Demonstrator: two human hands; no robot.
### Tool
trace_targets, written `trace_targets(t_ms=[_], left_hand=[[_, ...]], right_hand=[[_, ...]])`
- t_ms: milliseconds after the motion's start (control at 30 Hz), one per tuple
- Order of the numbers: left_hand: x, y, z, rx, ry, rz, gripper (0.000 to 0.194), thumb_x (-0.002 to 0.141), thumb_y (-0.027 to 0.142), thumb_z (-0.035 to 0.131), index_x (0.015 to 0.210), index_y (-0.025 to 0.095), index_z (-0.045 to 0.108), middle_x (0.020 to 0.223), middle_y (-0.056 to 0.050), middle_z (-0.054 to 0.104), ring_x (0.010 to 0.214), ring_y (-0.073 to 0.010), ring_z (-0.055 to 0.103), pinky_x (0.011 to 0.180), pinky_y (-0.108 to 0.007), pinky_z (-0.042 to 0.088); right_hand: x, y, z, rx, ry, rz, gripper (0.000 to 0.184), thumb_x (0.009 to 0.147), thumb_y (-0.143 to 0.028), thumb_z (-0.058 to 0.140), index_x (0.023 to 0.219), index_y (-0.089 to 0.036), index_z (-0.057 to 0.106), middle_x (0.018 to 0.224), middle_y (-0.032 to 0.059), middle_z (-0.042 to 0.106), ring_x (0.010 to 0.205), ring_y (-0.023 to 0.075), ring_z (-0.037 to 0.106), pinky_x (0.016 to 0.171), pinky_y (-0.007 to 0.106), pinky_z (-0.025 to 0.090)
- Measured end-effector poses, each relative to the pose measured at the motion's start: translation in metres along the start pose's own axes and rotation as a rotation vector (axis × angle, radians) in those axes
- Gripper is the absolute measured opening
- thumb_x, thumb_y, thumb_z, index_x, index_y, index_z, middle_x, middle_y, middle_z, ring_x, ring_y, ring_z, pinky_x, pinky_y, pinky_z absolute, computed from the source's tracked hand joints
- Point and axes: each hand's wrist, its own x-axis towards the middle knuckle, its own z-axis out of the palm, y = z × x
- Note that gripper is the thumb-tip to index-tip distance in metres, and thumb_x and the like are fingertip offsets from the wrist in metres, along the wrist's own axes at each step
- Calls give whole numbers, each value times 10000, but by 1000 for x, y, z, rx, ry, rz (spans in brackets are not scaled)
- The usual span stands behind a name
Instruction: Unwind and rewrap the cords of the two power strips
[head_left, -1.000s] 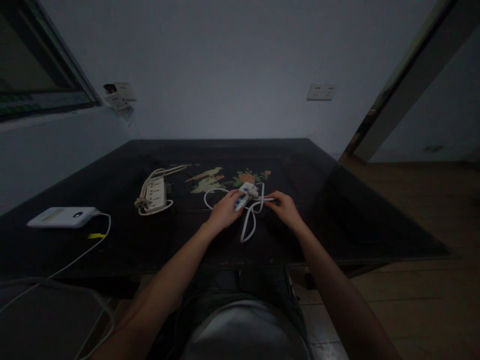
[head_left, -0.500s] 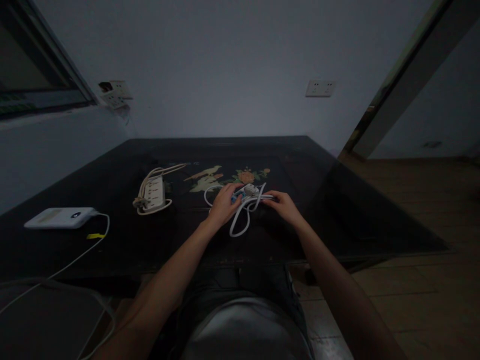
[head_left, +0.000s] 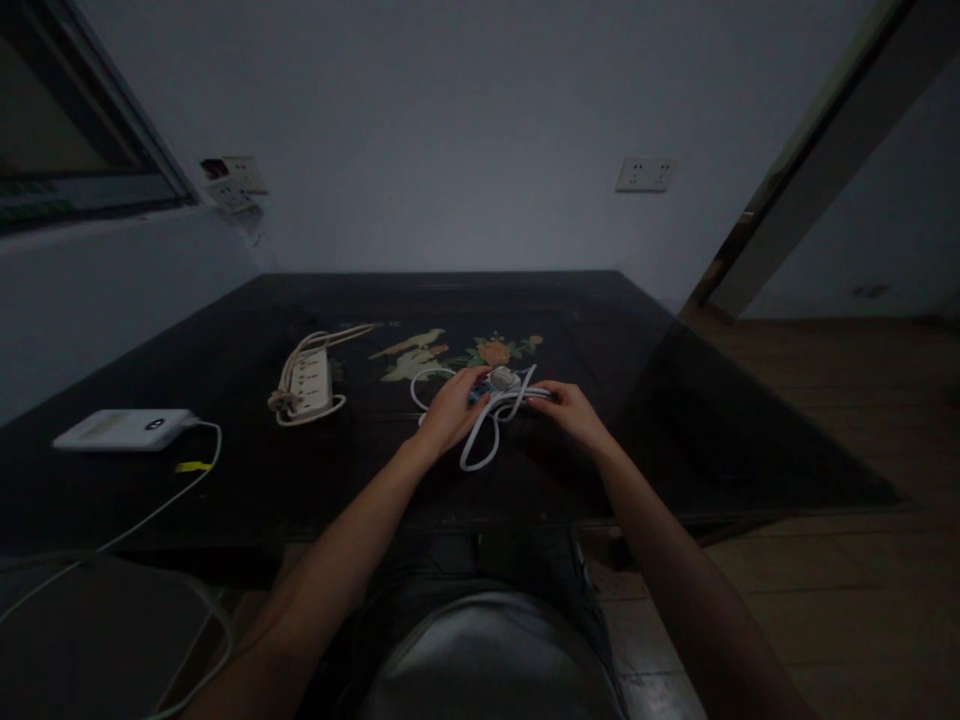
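A white cable (head_left: 480,463) lies in loops on the dark table, with a whitish plug-like piece (head_left: 504,378) at the top of the bundle. My left hand (head_left: 452,408) is closed around the left side of the bundle, where a bit of blue (head_left: 478,396) shows by the fingers. A further loop of the cable sticks out behind this hand. From the right, my right hand (head_left: 568,410) pinches the cable strands between thumb and fingers. What lies under the left palm is hidden.
A white power strip (head_left: 311,385) with its cord bundled stands to the left. Farther left are a white power bank (head_left: 124,430) with a thin cable and a yellow tag (head_left: 193,467). The black table (head_left: 600,480) bears a bird-and-flower picture. Wall sockets (head_left: 645,174) are behind.
Both hands keep almost the same place on the cable bundle. The view has shifted very slightly; the cable loops look nearly unchanged.
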Motion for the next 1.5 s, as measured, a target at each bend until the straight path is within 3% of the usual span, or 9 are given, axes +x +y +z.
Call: trace_targets(t_ms=[300,533,767,933,1033,1100,1233,1333,1500], left_hand=[[-12,-10,-5,412,-241,-160,771,689,342,714,1381,259,382,1343,-161,484,1241,-382,429,971,-543,357],[-18,4,-9,272,-370,-255,769,726,281,613,1429,196,313,1248,-185,565,1105,-336,581,884,-394,451],[-50,42,3,140,-298,-331,742,764,249,546,1451,193,271,1342,-140,489,1172,-261,534,970,-323,411],[-50,41,-4,149,-199,-338,787,738,242,598,1453,200,271,1332,-120,529,1142,-259,559,938,-324,438],[-28,33,-32,251,-230,-271,821,730,318,641,1453,196,272,1288,-130,574,1081,-278,599,869,-337,467],[-5,24,-56,369,-273,-174,757,724,352,653,1412,213,370,1300,-121,570,1119,-297,577,890,-354,453],[45,-8,-88,483,-388,-15,688,700,294,673,1352,237,463,1332,-94,551,1170,-292,537,938,-347,410],[68,-42,-84,396,-488,30,620,683,264,696,1282,237,537,1279,-80,593,1147,-265,553,933,-310,406],[65,-93,-55,218,-413,42,611,731,247,658,1318,201,494,1334,-114,539,1206,-255,506,1002,-349,357]], right_hand=[[-1,2,-10,-262,-43,-112,150,715,-222,650,844,-161,695,846,52,688,805,198,614,765,317,453],[0,3,-31,-552,-36,-193,213,685,-66,639,821,-204,727,843,46,677,841,208,614,810,337,438],[-3,12,-41,-529,-18,-157,271,667,-6,566,788,-196,716,874,47,678,863,194,631,814,301,461],[-10,23,-34,-475,86,-177,263,707,-41,529,805,-207,708,940,56,671,908,202,633,842,330,469],[-13,24,-32,-460,96,-177,250,711,-55,531,803,-209,705,937,60,669,905,211,637,844,345,471],[-15,24,-32,-455,92,-178,244,717,-59,526,803,-207,699,936,60,666,904,211,637,844,348,471],[-15,23,-32,-451,86,-193,263,721,-45,504,809,-206,693,946,59,661,913,206,632,852,343,467],[-16,24,-31,-465,98,-200,281,709,-28,497,801,-208,693,959,60,662,923,206,628,863,346,463],[-15,26,-29,-480,100,-230,320,715,-21,490,852,-217,702,963,58,661,922,203,625,861,346,467]])
